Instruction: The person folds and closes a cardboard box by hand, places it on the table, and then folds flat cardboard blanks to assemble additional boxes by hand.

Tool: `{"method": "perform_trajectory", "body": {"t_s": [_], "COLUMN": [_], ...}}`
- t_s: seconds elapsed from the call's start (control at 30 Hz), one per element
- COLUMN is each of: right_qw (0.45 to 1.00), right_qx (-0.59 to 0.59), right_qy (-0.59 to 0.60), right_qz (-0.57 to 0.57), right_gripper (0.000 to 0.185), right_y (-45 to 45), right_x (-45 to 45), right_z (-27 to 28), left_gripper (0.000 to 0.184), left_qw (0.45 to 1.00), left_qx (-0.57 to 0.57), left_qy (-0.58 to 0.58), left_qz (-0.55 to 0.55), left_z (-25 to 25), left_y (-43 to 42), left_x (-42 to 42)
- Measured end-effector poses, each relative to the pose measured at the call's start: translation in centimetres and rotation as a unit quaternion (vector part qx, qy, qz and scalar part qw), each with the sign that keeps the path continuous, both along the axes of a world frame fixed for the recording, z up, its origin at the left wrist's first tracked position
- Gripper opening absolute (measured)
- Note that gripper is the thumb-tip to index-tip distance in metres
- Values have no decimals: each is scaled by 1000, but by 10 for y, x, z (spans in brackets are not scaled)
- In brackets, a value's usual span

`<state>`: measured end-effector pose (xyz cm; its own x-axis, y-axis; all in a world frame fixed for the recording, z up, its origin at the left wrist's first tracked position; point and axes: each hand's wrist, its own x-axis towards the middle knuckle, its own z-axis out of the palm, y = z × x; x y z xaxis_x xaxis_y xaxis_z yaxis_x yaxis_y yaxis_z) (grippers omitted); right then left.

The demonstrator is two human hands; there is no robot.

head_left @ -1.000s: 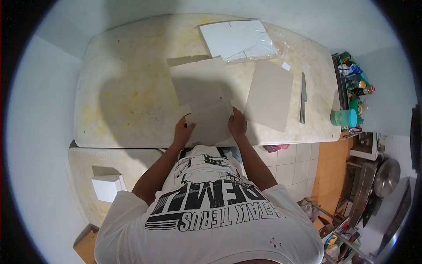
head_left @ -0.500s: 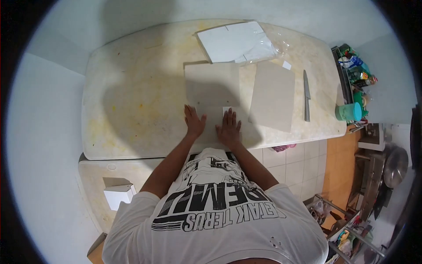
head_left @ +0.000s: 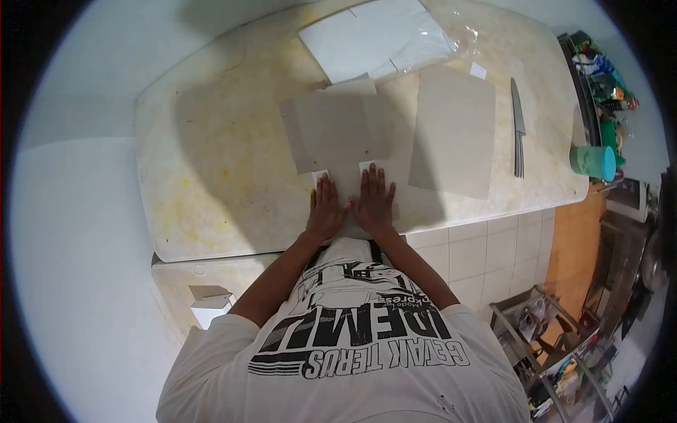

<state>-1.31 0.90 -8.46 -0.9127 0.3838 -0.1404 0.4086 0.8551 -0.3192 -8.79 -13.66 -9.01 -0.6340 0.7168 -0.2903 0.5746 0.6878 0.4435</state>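
Observation:
A grey cardboard sheet (head_left: 335, 123) with fold lines and two small holes lies on the table (head_left: 211, 162) in front of me. My left hand (head_left: 326, 209) rests flat on its near part, fingers pointing away, beside a small white tab. Close to it, my right hand (head_left: 374, 203) also lies flat, its fingertips at a second white tab. Both hands press on the card and hold nothing. Another grey sheet (head_left: 453, 134) lies flat to the right.
A white stack in clear plastic (head_left: 377, 35) lies at the back. Right of the sheets are a knife (head_left: 518, 127) and a teal cup (head_left: 594, 163). A small white box (head_left: 211, 307) sits on the lower left surface. A metal rack (head_left: 543, 331) stands at the lower right.
Both hands have moved from the card's sides to lie flat on its near part. The card's sides now show folds. The view has shifted, with the table's right end farther right.

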Motion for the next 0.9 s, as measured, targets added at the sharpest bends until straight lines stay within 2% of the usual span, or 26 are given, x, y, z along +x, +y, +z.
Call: {"method": "perform_trajectory", "body": {"t_s": [0.23,0.33,0.37,0.43,0.47,0.53,0.57,0.63,0.7,0.73,0.83,0.9], "right_qw": [999,993,989,969,943,965,971,969,962,953,923,898], "right_qx": [-8,-32,-46,-224,-307,-215,-170,-145,-113,-138,-227,-305], "right_qy": [49,112,142,77,45,-5,-32,42,102,102,96,81], "right_qz": [4,9,11,-77,-121,-148,-163,-197,-229,-249,-294,-308], "right_gripper": [78,75,74,70,68,63,60,58,63,64,64,64], "right_y": [6,20,29,45,53,62,62,58,54,49,34,21], "right_x": [1,11,14,21,21,19,20,27,36,44,68,76], "right_z": [-4,3,7,21,27,32,35,36,23,13,1,12], "left_gripper": [84,86,81,73,66,51,47,40,39,39,39,41], "left_qw": [999,990,987,976,967,931,925,910,903,899,765,824], "left_qx": [-16,141,156,183,177,161,139,94,112,124,200,210], "left_qy": [30,3,23,61,44,6,14,29,-29,-56,-303,-232], "left_qz": [-5,18,45,97,175,327,352,404,414,417,532,472], "left_z": [-1,12,11,11,13,21,24,27,7,1,34,12], "left_y": [1,-13,-23,-40,-45,-56,-59,-63,-76,-79,-73,-86], "left_x": [-1,-12,-13,-10,-9,-2,-3,-3,5,6,27,32]}}
